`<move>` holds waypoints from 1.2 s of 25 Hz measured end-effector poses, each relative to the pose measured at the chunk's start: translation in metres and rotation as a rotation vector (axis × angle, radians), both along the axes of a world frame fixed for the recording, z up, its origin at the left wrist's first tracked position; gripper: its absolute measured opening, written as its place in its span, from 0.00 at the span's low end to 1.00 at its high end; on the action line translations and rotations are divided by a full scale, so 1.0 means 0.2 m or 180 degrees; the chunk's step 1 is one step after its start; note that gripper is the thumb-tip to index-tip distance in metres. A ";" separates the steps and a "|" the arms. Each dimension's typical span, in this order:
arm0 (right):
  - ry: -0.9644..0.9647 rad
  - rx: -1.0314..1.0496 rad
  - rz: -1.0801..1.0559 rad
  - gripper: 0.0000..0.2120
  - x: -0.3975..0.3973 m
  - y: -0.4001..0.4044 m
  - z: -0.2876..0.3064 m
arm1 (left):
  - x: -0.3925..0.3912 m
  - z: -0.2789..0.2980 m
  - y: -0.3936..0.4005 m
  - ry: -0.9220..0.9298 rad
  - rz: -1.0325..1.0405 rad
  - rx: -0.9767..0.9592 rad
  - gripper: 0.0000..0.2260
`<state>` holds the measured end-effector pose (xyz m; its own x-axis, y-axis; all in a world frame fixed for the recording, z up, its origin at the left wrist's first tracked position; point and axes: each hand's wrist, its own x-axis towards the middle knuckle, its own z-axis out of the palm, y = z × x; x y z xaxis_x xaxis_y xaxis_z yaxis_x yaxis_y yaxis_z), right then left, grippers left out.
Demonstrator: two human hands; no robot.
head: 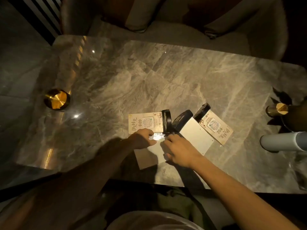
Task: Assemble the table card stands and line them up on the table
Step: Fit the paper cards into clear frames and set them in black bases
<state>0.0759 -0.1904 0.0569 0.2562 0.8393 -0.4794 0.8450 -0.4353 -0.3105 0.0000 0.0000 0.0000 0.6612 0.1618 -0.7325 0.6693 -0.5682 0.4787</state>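
Note:
Several table cards lie flat on the marble table (166,77). A printed card marked 09 (142,122) lies left, with a black base (167,121) standing at its right edge. A blank-faced card (194,138) sits in a black base (181,119). A card marked 02 (216,127) with its black base (201,111) lies right. Another blank card (149,156) lies nearest me. My left hand (142,138) and my right hand (179,151) pinch a small clear glinting piece (157,136) between them above that card.
A brass-topped round holder (57,99) stands at the table's left. A dark bottle with gold foil (282,110) and a pale cylinder (282,141) stand at the right edge. Cushioned seats (166,30) lie beyond the far edge.

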 end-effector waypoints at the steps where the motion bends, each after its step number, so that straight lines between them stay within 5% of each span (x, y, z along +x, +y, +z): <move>1: -0.0179 -0.0048 0.0130 0.21 -0.02 -0.02 -0.01 | -0.01 -0.02 -0.01 0.0086 -0.0012 -0.0021 0.25; 7: -0.0763 -0.0168 0.0542 0.27 -0.09 -0.10 -0.13 | -0.09 -0.11 -0.04 0.0001 -0.0484 0.0061 0.14; 11: -0.0838 -0.0098 0.0327 0.31 -0.11 -0.13 -0.14 | -0.12 -0.24 -0.01 -0.0137 -0.0059 -0.0510 0.07; 14: -0.0808 0.0048 0.0248 0.33 -0.11 -0.12 -0.11 | -0.09 -0.01 0.02 -0.0203 0.0380 -0.0913 0.04; 20: -0.0472 0.0760 -0.0025 0.17 -0.06 -0.11 -0.02 | -0.02 0.16 0.20 0.0042 0.1037 -0.1680 0.06; 24: -0.0175 0.1341 -0.0850 0.12 0.03 -0.08 0.02 | 0.03 0.26 0.28 -0.0084 0.1532 -0.2039 0.11; 30: 0.0298 0.1753 -0.1886 0.03 0.29 0.09 0.11 | 0.23 0.37 0.33 -0.0951 0.1772 -0.1692 0.07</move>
<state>0.1329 -0.1716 0.0794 0.7111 0.6987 -0.0789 0.4823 -0.5664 -0.6683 0.0465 0.0663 0.0747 0.7657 0.2047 -0.6098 0.5880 0.1616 0.7926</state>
